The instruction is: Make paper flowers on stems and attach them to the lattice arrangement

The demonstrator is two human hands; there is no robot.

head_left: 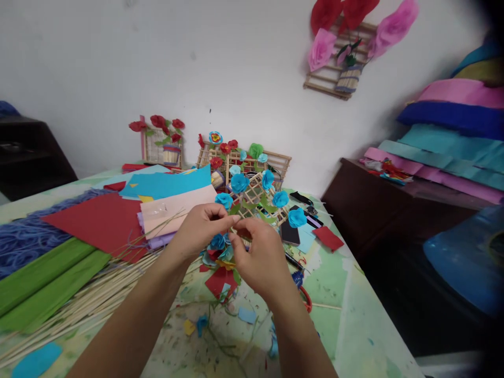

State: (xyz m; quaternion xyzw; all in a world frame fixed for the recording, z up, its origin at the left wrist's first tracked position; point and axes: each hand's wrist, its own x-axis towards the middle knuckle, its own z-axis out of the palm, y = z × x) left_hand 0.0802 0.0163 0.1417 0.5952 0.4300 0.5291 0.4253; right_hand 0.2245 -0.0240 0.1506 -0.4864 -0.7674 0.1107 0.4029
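My left hand (207, 226) and my right hand (258, 254) meet over the table, thumbs and fingers pinched together at nearly the same spot. Whatever lies between the fingertips is too small and covered to make out. Right behind the fingertips, tilted, is a small bamboo-stick lattice (258, 194) with green paper leaves (268, 203). Blue paper flowers, among them one at its right (297, 217) and one at its top (239, 182), surround it. Under the hands lies a bunch of blue, red and yellow paper pieces (218, 242), partly hidden by my right hand.
Thin sticks (114, 291), green crepe paper (47, 281), red paper (98, 220) and blue yarn (35, 231) cover the left side. Red-handled scissors (306, 299), a phone (290, 232) and a red paper piece (328, 239) lie right. Finished flower lattices (161, 144) stand against the wall.
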